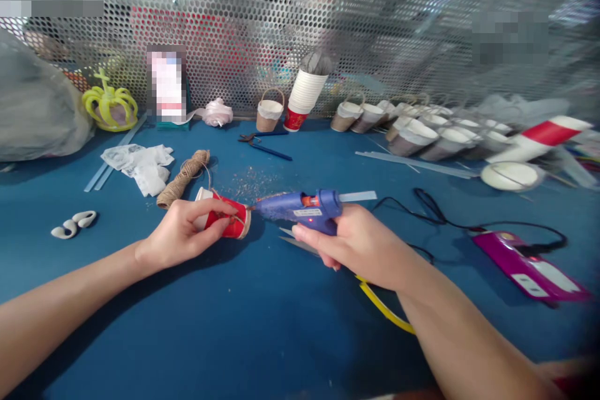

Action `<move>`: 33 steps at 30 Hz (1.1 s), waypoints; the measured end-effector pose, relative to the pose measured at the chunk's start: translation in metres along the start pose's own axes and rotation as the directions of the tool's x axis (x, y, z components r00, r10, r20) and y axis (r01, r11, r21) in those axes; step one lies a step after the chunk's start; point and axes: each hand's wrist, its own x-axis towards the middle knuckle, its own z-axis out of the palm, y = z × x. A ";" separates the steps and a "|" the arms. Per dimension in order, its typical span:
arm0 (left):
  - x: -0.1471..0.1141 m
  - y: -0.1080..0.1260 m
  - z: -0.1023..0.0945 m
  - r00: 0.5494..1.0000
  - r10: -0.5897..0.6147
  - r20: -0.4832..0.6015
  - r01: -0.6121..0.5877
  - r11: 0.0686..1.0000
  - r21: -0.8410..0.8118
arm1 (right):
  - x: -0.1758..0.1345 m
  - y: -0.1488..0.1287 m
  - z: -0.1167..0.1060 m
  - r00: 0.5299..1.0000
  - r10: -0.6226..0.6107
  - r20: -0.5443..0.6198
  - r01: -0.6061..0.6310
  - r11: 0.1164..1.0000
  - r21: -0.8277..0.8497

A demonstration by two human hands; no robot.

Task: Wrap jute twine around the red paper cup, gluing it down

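Observation:
On its side in the middle of the table lies a red and white paper cup (242, 222), gripped by my left hand (180, 234), whose thumb and fingers also press on a bit of twine against it. My right hand (363, 239) is wrapped round the handle of a blue hot glue gun (281, 206). The gun's nozzle points left and is at the cup's rim end; whether it touches is unclear. From the gun's back sticks a clear glue stick (359, 197). A skein of jute twine (185, 180) lies just behind my left hand. Scissors (387, 310) lie partly hidden under my right hand.
Pliers (267, 145) lie at the back, near a tilted stack of paper cups (307, 94). Several small twine-handled cups (412, 134) crowd the back right. A purple power strip (532, 265) with a black cord lies right. Behind stands a perforated metal panel (262, 31).

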 end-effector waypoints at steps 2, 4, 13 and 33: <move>0.000 0.000 0.000 1.000 -0.005 0.005 0.005 1.000 -0.002 | 0.000 0.000 0.000 1.000 -0.003 -0.001 0.003 1.000 0.000; 0.001 0.000 0.000 1.000 -0.005 0.007 0.005 1.000 -0.002 | 0.000 0.000 0.001 1.000 0.002 0.005 -0.002 1.000 0.003; 0.000 0.001 0.000 1.000 0.002 0.005 -0.002 1.000 0.002 | -0.004 -0.002 0.001 1.000 0.005 0.005 -0.005 1.000 -0.025; -0.001 -0.004 0.002 0.997 -0.071 -0.016 0.070 0.996 -0.062 | -0.008 -0.002 0.001 1.000 0.017 0.013 -0.016 0.996 -0.090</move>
